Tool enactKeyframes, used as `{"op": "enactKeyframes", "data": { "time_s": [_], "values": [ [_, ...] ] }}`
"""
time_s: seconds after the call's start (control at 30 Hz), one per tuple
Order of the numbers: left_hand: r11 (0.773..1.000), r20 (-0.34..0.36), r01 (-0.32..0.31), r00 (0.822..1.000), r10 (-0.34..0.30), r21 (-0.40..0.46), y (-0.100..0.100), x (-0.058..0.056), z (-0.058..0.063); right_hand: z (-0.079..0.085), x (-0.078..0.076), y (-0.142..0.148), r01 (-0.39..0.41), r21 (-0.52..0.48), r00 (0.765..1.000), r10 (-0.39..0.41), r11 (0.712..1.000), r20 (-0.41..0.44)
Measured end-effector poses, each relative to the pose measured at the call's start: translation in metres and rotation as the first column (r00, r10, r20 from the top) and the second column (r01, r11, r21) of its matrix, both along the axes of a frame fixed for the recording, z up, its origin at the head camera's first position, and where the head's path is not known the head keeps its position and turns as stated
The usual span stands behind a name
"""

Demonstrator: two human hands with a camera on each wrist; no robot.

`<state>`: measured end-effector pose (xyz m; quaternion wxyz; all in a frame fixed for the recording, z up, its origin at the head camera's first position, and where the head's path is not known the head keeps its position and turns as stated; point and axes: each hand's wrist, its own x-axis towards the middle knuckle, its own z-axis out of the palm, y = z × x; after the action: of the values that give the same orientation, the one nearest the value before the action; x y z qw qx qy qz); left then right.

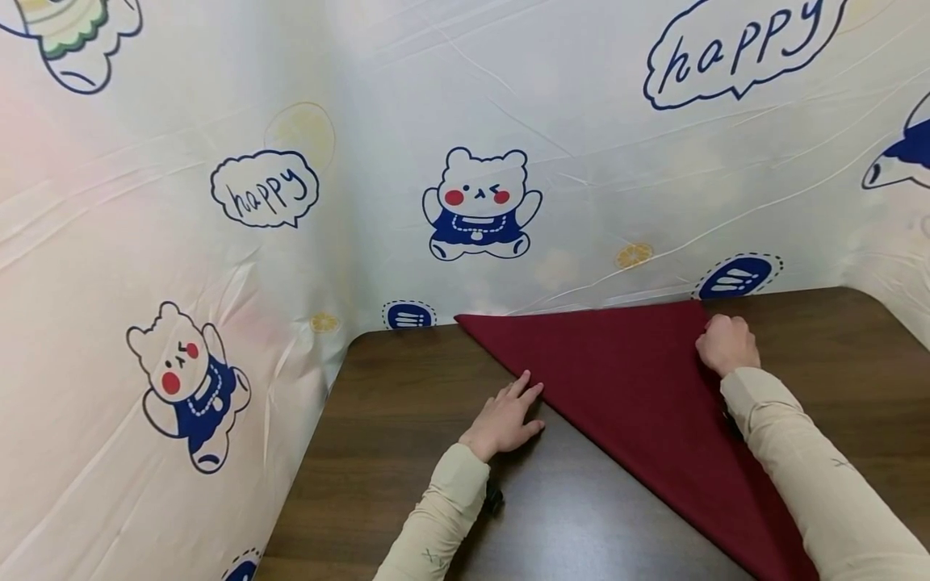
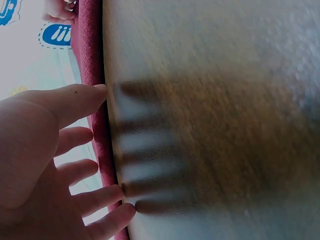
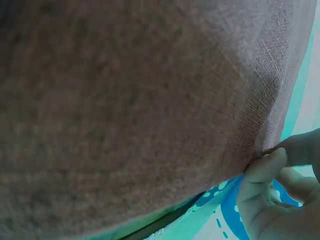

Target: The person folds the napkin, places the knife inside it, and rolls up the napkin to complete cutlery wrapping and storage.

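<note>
A dark red cloth [image 1: 639, 395], folded into a triangle, lies on the brown wooden table [image 1: 392, 420]. Its long slanting edge runs from the back left down to the front right. My right hand [image 1: 729, 345] is at its back right corner. In the right wrist view, thumb and fingers [image 3: 262, 172] pinch the cloth's edge, and the fabric fills most of that picture. Beside the slanting edge is my left hand [image 1: 504, 415], fingers spread and fairly straight. The left wrist view has its fingertips [image 2: 127, 207] right at the table next to the red edge [image 2: 100, 145].
A pale printed sheet [image 1: 581, 105] with bears and "happy" lettering hangs behind the table and down its left side. The cloth's far edge lies along the table's back edge. Its lower tip runs out of view under my right sleeve [image 1: 814, 468].
</note>
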<state>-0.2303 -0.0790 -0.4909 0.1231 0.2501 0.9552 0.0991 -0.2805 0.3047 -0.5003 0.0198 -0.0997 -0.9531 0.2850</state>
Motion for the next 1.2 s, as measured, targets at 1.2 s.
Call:
{"op": "enactKeyframes", "data": {
  "time_s": [1.2],
  "values": [
    [0.999,-0.009,-0.009,1.0,0.009,-0.05,0.0,0.002,0.0,0.021,0.008,-0.042,-0.181,0.149,0.966,0.147,0.972,0.214]
  ]
}}
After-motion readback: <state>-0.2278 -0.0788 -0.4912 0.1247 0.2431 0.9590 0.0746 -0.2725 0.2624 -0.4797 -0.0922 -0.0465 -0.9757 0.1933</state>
